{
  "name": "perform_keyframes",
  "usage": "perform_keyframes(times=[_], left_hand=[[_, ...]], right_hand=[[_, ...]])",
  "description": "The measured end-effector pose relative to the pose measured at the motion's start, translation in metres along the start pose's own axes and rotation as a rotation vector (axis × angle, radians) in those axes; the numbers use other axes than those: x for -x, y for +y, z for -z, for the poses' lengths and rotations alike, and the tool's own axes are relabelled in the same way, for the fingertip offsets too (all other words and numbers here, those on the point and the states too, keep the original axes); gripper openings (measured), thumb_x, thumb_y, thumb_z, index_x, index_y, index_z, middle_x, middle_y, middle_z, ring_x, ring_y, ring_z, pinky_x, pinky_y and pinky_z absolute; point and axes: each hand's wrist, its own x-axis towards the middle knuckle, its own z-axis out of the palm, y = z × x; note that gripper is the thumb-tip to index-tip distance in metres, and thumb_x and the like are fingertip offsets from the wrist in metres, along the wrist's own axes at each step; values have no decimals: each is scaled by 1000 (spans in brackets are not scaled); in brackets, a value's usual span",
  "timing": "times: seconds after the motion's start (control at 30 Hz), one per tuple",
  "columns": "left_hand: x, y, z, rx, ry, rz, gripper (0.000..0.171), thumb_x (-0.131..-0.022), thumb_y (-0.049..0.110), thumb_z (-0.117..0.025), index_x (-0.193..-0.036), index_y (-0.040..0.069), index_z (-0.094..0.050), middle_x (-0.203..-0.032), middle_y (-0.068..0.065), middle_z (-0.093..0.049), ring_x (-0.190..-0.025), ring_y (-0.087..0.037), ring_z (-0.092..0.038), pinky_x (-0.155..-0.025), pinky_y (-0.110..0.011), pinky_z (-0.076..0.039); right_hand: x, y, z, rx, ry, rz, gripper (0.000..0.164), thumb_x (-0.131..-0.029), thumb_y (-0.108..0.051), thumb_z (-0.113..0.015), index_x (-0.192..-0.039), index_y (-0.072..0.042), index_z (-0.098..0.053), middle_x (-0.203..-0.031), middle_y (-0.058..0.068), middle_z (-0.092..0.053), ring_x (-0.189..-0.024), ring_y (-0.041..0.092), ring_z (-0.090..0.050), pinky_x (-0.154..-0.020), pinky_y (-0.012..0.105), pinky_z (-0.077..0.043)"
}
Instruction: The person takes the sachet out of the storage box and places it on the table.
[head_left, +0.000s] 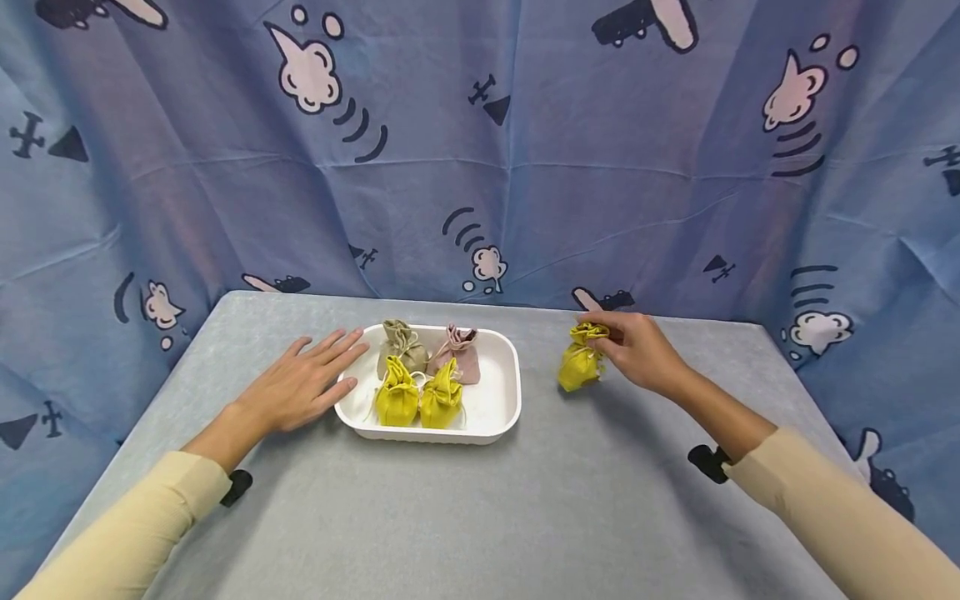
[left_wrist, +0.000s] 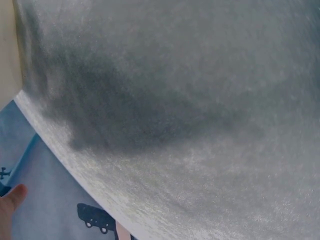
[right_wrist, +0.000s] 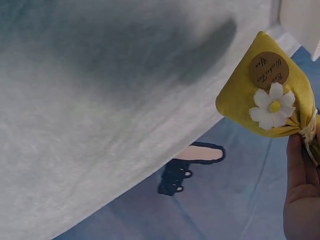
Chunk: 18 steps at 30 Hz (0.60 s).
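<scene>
Head view has the right hand (head_left: 647, 350) holding a small mustard-yellow fabric drawstring pouch (head_left: 578, 368) by its gathered neck, to the right of a white plastic oblong tray with rounded corners (head_left: 501, 398). Its fingers are closed in a pinch on that neck; the pouch's body hangs free below, seemingly off the grey counter (head_left: 450, 517), since its shadow falls apart from it in the right wrist view. The left hand (head_left: 300, 387) holds nothing: its fingers are straight and spread, the tips over the tray's left rim, though whether they touch cannot be told.

The likeliest trouble, I judge, is a slip: only the narrow, bunched top is gripped, so a loose pinch could let the body swing or drop. If brought to the tray, it could knock over the two yellow fabric pouches (head_left: 441, 406), the beige fabric pouch (head_left: 406, 348) or the pink fabric pouch (head_left: 465, 368) standing close together there. A push by the left hand might also slide the tray.

The held pouch is plump and tapers to pointed lower corners, with a pale cord (right_wrist: 307, 132) at its neck, a round brown lettered label (right_wrist: 268, 68) and a white flower with a yellow centre (right_wrist: 273, 106).
</scene>
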Motion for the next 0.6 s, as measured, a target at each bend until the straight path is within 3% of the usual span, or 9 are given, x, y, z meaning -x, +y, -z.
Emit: perform_keyframes(times=[0.37, 0.6], left_hand=[[1, -1, -2, 1, -7, 2, 59, -106, 44, -40, -156, 14, -35, -163, -7, -26, -147, -33, -29, -109, -65, -27], [0, -1, -1, 2, -20, 3, 60, -106, 45, -39, -158, 15, -30, -164, -6, -24, -148, -32, -27, -110, -64, -25]], right_hand=[[6, 20, -8, 12, -35, -52, 36, -89, 11, -66, -124, 6, -65, -118, 22, -68, -100, 32, -68, -81, 37, -58], [8, 23, -7, 63, -19, -36, 37, -88, 8, -68, -125, 7, -64, -120, 24, -67, -101, 35, -68, -84, 46, -56]])
